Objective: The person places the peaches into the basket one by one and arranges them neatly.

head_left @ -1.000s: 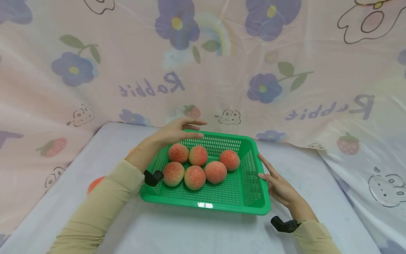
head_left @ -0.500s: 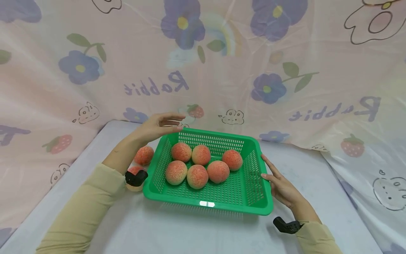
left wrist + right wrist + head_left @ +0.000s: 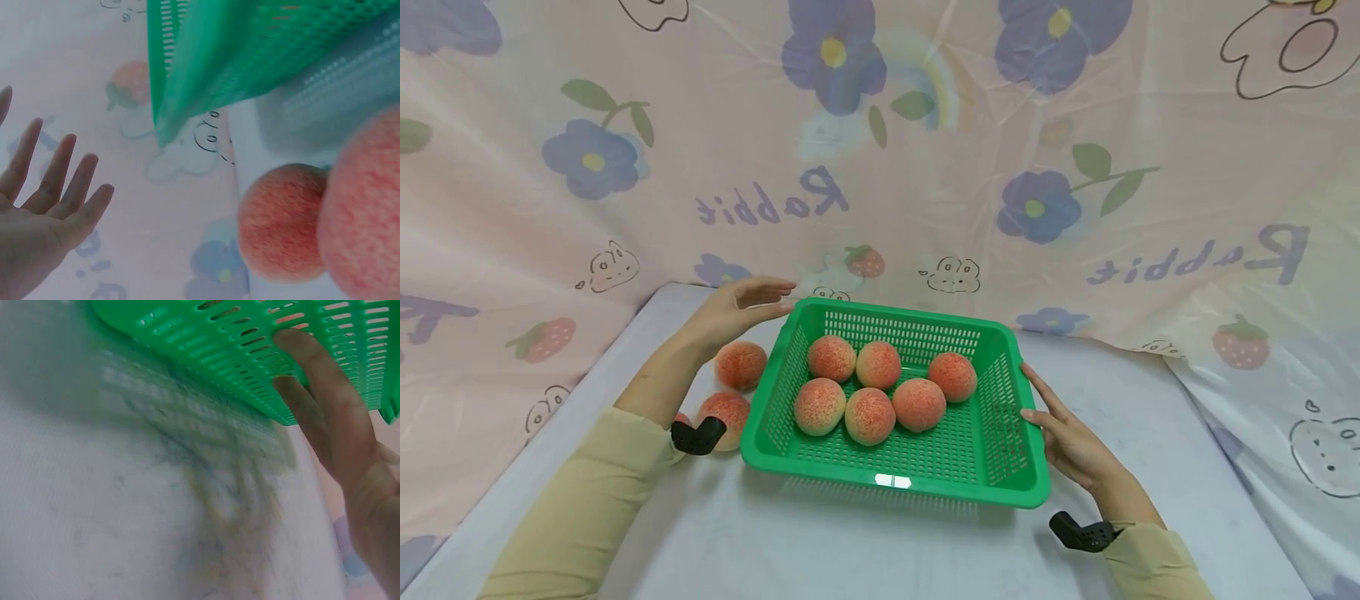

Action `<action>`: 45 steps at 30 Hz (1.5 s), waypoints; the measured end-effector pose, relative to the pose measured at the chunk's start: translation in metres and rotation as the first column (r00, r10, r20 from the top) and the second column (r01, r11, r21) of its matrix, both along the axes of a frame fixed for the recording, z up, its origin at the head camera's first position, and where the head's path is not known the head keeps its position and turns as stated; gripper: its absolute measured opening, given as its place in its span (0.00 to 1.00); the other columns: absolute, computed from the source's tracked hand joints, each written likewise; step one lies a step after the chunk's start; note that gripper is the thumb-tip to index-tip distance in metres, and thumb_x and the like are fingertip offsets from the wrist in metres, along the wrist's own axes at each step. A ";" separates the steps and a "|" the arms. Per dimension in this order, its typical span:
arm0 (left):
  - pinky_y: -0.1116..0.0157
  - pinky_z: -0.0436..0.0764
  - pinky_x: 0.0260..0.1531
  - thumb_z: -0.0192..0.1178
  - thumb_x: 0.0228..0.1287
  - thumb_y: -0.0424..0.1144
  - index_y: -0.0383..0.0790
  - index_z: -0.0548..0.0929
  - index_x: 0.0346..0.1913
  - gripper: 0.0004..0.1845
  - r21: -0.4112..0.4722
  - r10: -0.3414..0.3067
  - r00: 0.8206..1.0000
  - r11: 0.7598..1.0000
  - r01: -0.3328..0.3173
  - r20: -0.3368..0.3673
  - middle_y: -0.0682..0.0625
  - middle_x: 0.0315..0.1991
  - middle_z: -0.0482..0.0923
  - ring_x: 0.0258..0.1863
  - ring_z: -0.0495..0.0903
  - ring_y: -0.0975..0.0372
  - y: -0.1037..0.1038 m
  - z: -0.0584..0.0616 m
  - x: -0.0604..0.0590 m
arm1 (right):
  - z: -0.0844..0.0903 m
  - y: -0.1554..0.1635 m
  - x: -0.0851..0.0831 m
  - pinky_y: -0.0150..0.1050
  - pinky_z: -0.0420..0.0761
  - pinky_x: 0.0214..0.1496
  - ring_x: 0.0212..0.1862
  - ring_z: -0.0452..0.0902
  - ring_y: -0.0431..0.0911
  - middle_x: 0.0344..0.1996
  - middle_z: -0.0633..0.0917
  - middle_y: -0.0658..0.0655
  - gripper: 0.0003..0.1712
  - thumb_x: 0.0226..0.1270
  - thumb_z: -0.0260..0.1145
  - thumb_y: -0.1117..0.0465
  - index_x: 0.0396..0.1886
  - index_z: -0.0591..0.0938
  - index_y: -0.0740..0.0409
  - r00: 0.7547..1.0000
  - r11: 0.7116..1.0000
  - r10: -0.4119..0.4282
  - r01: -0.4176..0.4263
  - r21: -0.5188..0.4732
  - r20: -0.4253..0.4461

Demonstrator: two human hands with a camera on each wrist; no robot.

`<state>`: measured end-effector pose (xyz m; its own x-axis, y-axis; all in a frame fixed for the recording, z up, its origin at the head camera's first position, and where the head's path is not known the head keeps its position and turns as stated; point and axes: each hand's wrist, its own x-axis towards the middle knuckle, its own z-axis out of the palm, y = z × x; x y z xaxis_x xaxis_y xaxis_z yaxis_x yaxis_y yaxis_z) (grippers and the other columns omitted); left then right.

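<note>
A green plastic basket [image 3: 887,482] stands on the white tabletop with several peaches, among them a front one [image 3: 870,416], inside it. My right hand [image 3: 1075,450] holds the basket's right rim, thumb on top and fingers against the outer wall; in the right wrist view those fingers [image 3: 337,406] touch the slotted side. Beside the back left corner, my left hand [image 3: 730,317] hovers with fingers extended and nothing in it. The left wrist view shows that hand [image 3: 50,212] apart from the basket. Below it lie a peach [image 3: 741,365] and a nearer peach [image 3: 725,417].
Another peach [image 3: 682,418] is mostly hidden behind the black left wrist camera [image 3: 698,436]. A patterned cloth [image 3: 895,167] hangs behind the table and down its sides. The white tabletop [image 3: 850,550] extends in front of the basket.
My left hand has moved left, from over the basket to beyond its back left corner, uncovering the peaches outside. My right hand stays on the rim. The view has shifted slightly.
</note>
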<state>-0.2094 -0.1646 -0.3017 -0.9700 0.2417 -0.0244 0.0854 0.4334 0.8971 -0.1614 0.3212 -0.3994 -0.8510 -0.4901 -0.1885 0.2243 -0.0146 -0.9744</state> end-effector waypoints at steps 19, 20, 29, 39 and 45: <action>0.34 0.47 0.66 0.58 0.67 0.52 0.42 0.65 0.71 0.34 -0.041 0.176 0.976 0.984 -0.172 0.131 0.41 0.74 0.54 0.75 0.42 0.43 -0.026 -0.044 0.003 | 0.000 0.000 0.001 0.45 0.79 0.54 0.57 0.76 0.41 0.73 0.40 0.66 0.40 0.79 0.45 0.61 0.75 0.37 0.24 1.000 1.000 0.003 -0.003 0.010 -0.005; 0.34 0.46 0.66 0.58 0.67 0.53 0.42 0.65 0.71 0.34 -0.038 0.178 0.975 0.984 -0.174 0.134 0.41 0.75 0.53 0.75 0.42 0.43 -0.026 -0.045 0.003 | 0.000 0.000 0.001 0.44 0.78 0.54 0.57 0.75 0.40 0.73 0.38 0.66 0.40 0.79 0.45 0.61 0.75 0.37 0.24 1.000 1.000 0.004 -0.004 0.012 -0.006; 0.34 0.46 0.66 0.59 0.66 0.53 0.42 0.64 0.71 0.36 -0.030 0.190 0.970 0.982 -0.187 0.150 0.41 0.75 0.53 0.75 0.41 0.43 -0.029 -0.053 0.003 | 0.000 0.002 0.001 0.44 0.79 0.54 0.57 0.76 0.41 0.69 0.53 0.55 0.40 0.79 0.45 0.62 0.75 0.37 0.24 1.000 1.000 0.007 -0.007 -0.001 -0.010; 0.35 0.48 0.67 0.59 0.66 0.52 0.42 0.62 0.73 0.37 -0.053 0.222 0.956 0.975 -0.216 0.191 0.39 0.75 0.51 0.74 0.43 0.41 -0.033 -0.065 0.003 | -0.001 0.000 0.000 0.44 0.79 0.54 0.57 0.76 0.41 0.73 0.42 0.64 0.41 0.78 0.47 0.61 0.75 0.36 0.26 1.000 1.000 -0.013 0.013 0.009 0.003; 0.37 0.49 0.67 0.61 0.64 0.51 0.41 0.61 0.73 0.38 -0.040 0.252 0.938 0.968 -0.249 0.239 0.38 0.75 0.50 0.74 0.44 0.41 -0.035 -0.072 0.003 | -0.001 0.000 -0.001 0.44 0.79 0.53 0.57 0.77 0.42 0.71 0.47 0.61 0.41 0.78 0.47 0.61 0.76 0.36 0.28 1.000 1.000 -0.015 0.015 0.004 0.000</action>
